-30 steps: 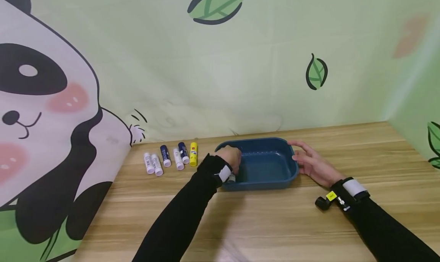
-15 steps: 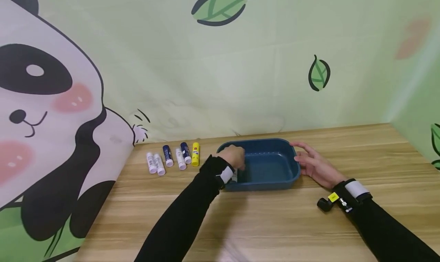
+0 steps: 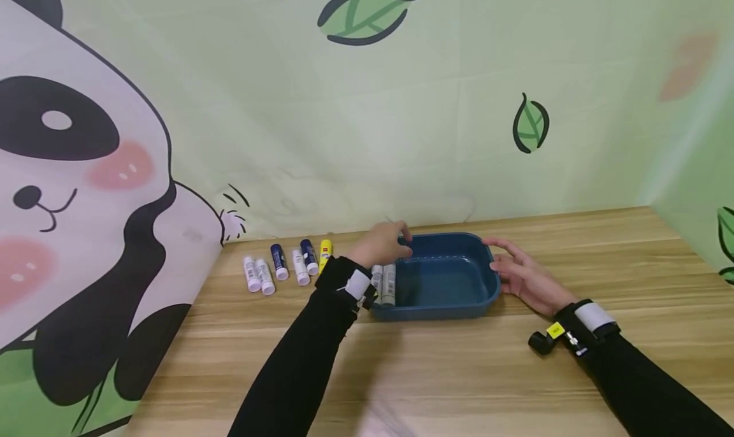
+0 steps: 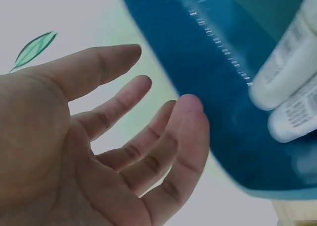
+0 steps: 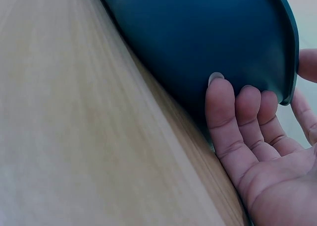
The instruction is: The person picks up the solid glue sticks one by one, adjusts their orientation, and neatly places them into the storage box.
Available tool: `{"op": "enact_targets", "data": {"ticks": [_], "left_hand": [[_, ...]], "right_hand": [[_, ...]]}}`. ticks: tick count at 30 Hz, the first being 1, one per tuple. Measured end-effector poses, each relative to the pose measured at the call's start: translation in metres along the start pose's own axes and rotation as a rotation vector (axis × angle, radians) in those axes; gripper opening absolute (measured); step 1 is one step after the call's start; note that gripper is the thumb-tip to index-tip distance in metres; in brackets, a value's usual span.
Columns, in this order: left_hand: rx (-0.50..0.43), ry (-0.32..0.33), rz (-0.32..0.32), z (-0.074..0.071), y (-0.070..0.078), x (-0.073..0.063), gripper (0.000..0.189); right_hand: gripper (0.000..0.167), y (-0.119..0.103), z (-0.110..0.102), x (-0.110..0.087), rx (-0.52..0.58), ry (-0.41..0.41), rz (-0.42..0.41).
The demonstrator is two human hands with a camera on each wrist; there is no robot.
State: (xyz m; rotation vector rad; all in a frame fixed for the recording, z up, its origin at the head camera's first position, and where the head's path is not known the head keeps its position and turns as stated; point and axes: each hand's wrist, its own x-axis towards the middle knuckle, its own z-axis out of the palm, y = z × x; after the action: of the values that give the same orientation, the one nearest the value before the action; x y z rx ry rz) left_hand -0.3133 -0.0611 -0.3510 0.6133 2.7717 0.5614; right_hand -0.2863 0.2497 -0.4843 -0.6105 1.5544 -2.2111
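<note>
The blue rectangular tray (image 3: 450,283) stands on the wooden table. Two pale glue sticks (image 3: 388,285) lie side by side at its left end, with printed labels showing in the left wrist view. My left hand (image 3: 380,243) is over the tray's far left corner, holding nothing, its fingers loosely bent and apart. In the left wrist view the palm and fingers (image 4: 183,151) are beside the tray wall. My right hand (image 3: 530,281) touches the tray's right end. Its fingertips (image 5: 220,99) rest against the outer wall, and one digit is at the rim.
Left of the tray lie several more glue sticks: two white ones (image 3: 258,276), a dark blue one (image 3: 278,262), another white (image 3: 300,267), another dark blue (image 3: 309,257) and a yellow one (image 3: 325,251), partly covered by my left hand. A printed panda backdrop (image 3: 367,137) rises behind the table.
My left hand has come up out of the tray's left end and moved a little left and away, uncovering the two glue sticks there. My right hand stays at the tray's right end.
</note>
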Motion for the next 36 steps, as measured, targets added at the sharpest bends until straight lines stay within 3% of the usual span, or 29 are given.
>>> {"op": "enact_targets", "data": {"ticks": [7, 22, 36], "left_hand": [[-0.060, 0.105, 0.045, -0.014, -0.003, -0.007, 0.029], [-0.196, 0.234, -0.039, -0.024, -0.027, -0.027, 0.038], [-0.190, 0.328, -0.080, -0.040, -0.059, -0.040, 0.034]], "right_hand": [[0.045, -0.001, -0.001, -0.001, -0.004, 0.003, -0.006], [0.046, 0.006, 0.000, -0.005, 0.002, 0.001, -0.004], [0.046, 0.001, 0.000, -0.003, -0.020, 0.034, 0.006]]}}
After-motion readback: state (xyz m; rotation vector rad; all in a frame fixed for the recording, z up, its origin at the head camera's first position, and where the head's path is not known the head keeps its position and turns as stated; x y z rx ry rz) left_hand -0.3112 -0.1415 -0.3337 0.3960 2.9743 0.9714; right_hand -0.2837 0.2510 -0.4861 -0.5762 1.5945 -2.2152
